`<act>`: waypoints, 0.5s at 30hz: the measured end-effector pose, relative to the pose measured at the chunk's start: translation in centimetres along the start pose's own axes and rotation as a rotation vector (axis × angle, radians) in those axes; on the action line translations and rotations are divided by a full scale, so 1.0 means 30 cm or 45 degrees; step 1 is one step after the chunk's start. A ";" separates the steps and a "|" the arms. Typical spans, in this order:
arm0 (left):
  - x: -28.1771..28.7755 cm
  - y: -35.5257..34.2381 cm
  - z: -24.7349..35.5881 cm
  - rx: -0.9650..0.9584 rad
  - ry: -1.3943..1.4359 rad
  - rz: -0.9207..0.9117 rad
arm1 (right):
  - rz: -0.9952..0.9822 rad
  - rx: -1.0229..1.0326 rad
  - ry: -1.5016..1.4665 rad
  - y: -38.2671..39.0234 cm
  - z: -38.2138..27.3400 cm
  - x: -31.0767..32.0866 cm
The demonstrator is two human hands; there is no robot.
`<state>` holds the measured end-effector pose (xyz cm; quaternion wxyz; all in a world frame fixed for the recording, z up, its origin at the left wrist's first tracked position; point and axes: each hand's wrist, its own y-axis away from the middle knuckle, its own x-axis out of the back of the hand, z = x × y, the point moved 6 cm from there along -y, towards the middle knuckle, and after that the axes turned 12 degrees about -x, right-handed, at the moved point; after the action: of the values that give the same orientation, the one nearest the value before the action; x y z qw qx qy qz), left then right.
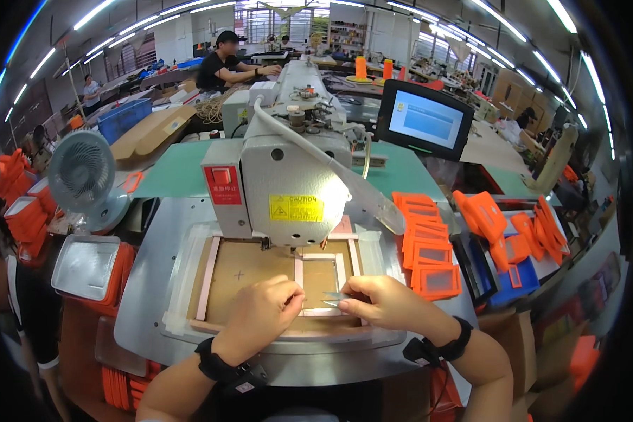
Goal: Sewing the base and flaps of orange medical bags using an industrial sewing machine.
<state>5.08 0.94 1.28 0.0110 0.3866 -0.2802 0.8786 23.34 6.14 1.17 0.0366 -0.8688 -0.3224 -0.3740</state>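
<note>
My left hand [269,304] hovers over the sewing template [243,278], its fingers pinched together; whatever is between them is hidden. Just right of it, my right hand [383,301] grips small metal thread snips [334,298], their two thin points facing my left hand. Beneath the snips lies a small pale rectangular frame [340,266] within the template, which has pink strips along its sides. The grey head of a large sewing machine [288,176] stands directly behind both hands, its needle area above the template. A dark strap with a small device circles each wrist.
Orange mesh-windowed pieces [429,246] lie overlapped on the right, beside a blue bin [517,285] of orange parts. At left stand stacked orange pouches [88,271] and a fan [83,176]. A screen [423,119] sits behind right. Another person [221,67] works beyond the machine.
</note>
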 end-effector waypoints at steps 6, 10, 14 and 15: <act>0.005 0.014 0.027 -0.087 -0.091 0.054 | -0.110 -0.063 0.056 -0.046 0.023 -0.050; 0.002 0.012 0.044 -0.144 -0.133 0.076 | -0.105 -0.004 0.134 -0.070 0.014 -0.069; 0.001 0.004 0.054 -0.186 -0.164 0.088 | -0.057 0.004 0.186 -0.079 -0.007 -0.080; 0.000 0.004 0.050 -0.143 -0.141 0.078 | -0.044 -0.041 0.218 -0.076 -0.012 -0.074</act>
<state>6.07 0.10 2.03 -0.0097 0.4247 -0.3407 0.8387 20.64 6.66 -0.46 0.0436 -0.8284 -0.3270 -0.4526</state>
